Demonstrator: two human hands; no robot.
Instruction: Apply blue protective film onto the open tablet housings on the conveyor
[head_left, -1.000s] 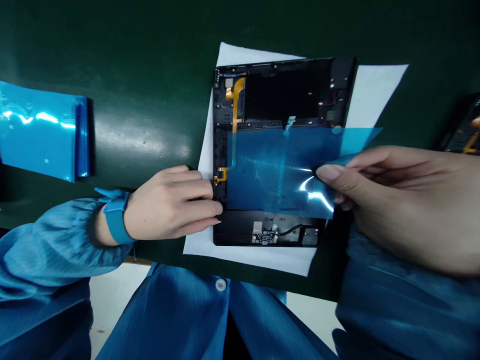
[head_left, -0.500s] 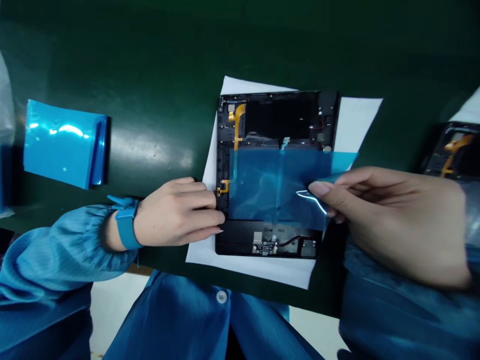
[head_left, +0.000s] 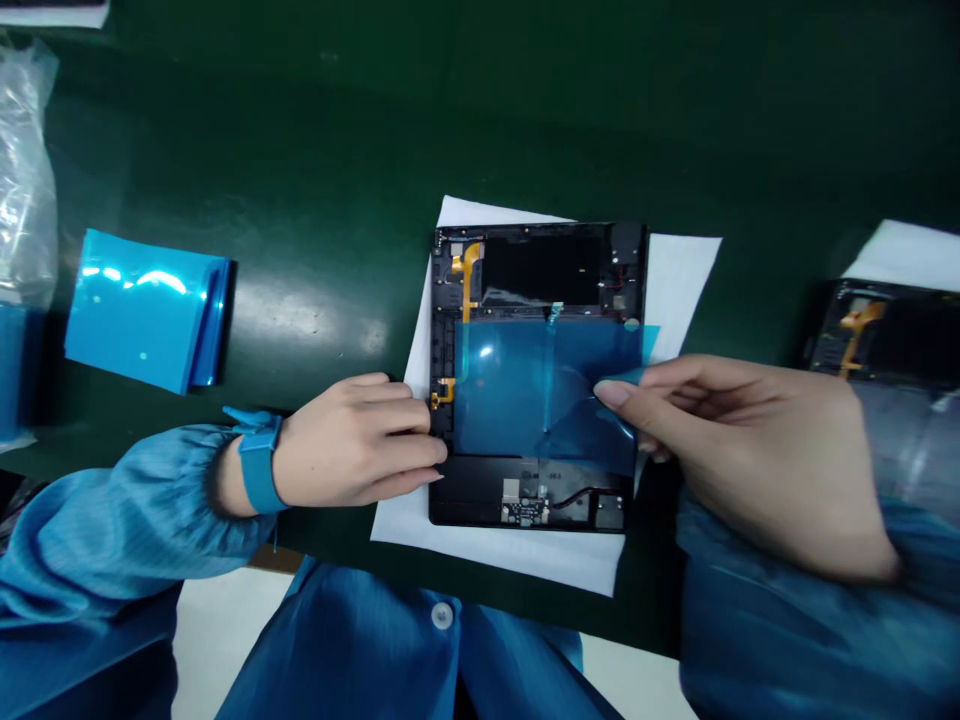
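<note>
An opened tablet (head_left: 480,492) lies on a white sheet (head_left: 686,280), its circuit board and orange ribbon cable exposed. Over its middle spreads a translucent blue plastic film (head_left: 502,400), covering the battery area. My right hand (head_left: 757,440) pinches the film's right side between thumb and fingers; that side is lifted and bent. At the tablet's left edge, my left hand (head_left: 360,440) is closed, its curled fingers against the frame and its fingertips mostly hidden. A blue strap (head_left: 260,470) circles my left wrist.
A stack of glossy blue films (head_left: 135,310) lies on the green table (head_left: 337,130) at left. Beyond it is a clear plastic bag (head_left: 26,180). Another opened tablet (head_left: 900,370) rests at right, partly behind my right hand, with white paper (head_left: 911,255) under it.
The camera view has shifted, so the tablet appears lower. My right hand has moved left relative to the tablet with the film, whose right edge now overhangs the tablet less. My left hand keeps its place.
</note>
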